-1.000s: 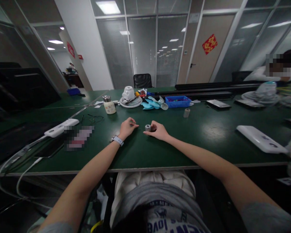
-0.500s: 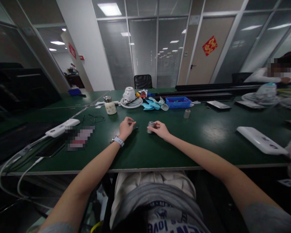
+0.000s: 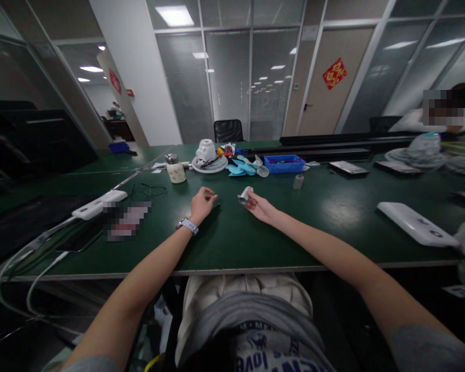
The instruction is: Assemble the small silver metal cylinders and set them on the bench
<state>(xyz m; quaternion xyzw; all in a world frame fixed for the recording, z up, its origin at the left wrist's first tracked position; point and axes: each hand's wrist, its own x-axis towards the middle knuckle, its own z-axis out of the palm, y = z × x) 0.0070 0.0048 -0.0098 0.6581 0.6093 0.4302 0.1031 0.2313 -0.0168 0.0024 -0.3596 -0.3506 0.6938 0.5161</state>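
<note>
In the head view, the right hand pinches a small grey cylinder between thumb and fingers, holding it tilted over the green table, across a gap from the left hand. The left hand's thumb and fingertips are drawn close; a small dark thing shows beside them, too dim and tiny to tell whether they grip it. A second cylinder stands upright beyond the right hand, nearer the person than the blue tray. The step in hand looks like one-handed handling of the tilted piece; any next move calls, I judge, for a steady pinch and a controlled slant.
</note>
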